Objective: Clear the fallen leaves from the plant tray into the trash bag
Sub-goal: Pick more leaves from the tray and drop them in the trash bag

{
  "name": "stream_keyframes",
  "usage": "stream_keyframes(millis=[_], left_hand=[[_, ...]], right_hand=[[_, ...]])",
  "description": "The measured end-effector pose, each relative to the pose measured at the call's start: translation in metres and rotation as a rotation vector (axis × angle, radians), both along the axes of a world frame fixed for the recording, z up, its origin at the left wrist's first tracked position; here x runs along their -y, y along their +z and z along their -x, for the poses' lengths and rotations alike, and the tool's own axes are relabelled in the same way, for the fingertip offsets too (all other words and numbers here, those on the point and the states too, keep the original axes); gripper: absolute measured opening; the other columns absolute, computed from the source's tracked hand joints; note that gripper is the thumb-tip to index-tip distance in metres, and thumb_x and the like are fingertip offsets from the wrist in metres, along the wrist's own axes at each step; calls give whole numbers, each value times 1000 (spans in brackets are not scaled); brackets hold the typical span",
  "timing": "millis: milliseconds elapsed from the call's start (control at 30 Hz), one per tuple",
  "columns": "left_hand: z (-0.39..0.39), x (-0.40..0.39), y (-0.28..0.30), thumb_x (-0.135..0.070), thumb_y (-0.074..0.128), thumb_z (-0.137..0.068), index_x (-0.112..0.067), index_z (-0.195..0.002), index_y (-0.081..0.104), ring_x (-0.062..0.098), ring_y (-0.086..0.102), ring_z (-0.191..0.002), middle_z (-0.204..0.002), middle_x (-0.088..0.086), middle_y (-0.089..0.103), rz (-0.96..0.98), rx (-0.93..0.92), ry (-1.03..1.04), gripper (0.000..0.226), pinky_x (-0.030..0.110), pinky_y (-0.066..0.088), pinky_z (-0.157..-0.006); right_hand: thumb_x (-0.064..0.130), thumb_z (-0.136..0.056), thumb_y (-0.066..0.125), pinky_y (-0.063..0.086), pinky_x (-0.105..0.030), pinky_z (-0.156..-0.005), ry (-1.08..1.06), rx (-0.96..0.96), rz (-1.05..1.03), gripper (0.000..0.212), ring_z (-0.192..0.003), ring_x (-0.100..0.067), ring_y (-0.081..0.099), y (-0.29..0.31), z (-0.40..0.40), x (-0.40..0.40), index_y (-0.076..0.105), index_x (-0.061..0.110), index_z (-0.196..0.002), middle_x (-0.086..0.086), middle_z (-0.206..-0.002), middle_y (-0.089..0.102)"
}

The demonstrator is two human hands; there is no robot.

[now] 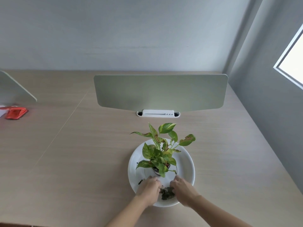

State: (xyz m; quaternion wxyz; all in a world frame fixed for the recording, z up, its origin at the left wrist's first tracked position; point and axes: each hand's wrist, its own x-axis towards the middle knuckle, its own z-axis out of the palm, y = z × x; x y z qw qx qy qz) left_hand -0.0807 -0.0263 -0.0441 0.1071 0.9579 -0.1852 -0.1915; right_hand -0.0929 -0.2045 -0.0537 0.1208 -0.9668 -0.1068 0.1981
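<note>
A round white plant tray (186,159) sits on the wooden desk, with a small potted green-and-yellow plant (161,153) standing in its middle. A dark pile of fallen leaves (166,192) lies in the tray's near part. My left hand (150,188) and my right hand (182,188) rest in the tray on either side of that pile, fingers curled inward against it. A few dark scraps (140,182) lie just left of my left hand. Whether either hand actually grips leaves is hidden by the fingers. No trash bag is in view.
A grey-green divider panel (160,93) stands behind the tray in a white slot holder (158,113). A red object (15,113) lies at the far left by another panel (18,89). The desk's right edge runs along the wall under a window (293,63).
</note>
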Motion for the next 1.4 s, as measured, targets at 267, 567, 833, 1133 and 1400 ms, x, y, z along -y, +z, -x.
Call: stream_keyframes(millis=[267,567,833,1133,1400], left_hand=[[-2,-9,-7,-63,64,-69,-21,-141,33,36,45,-123,-138,11,41,-336,-86,185,89,49,19,-111],[8,2,-16,-1,55,-81,-24,-117,52,26,61,-100,-115,3,47,197,-181,258,43,29,53,-83],[4,-7,-30,-1,63,-81,-8,-97,78,23,67,-93,-101,9,66,303,-146,170,23,18,48,-79],[-18,-15,-17,1,79,-71,-15,-73,77,8,72,-68,-67,-8,74,841,-453,685,16,18,59,-73],[-22,-10,-7,18,68,-75,3,-79,71,15,72,-58,-62,7,75,1139,-812,922,16,23,61,-64]], right_hand=[[30,-75,71,48,-37,-91,-154,-90,20,59,-108,-31,44,0,0,-19,43,24,-126,-11,-126,40],[3,-76,62,45,-33,-71,-262,-75,-84,32,-95,-29,54,-13,8,-39,57,13,-105,-9,-111,43],[-7,-65,56,25,-8,-46,-441,-48,-280,21,-67,-18,50,-13,-1,-26,72,3,-75,11,-57,46],[2,-62,84,52,-16,-55,-956,-113,-600,24,-56,-14,62,17,-12,-2,68,20,-57,4,-58,64],[-4,-60,83,59,-33,-69,-1194,-126,-886,19,-55,-18,62,23,-7,7,68,8,-60,-8,-61,66]])
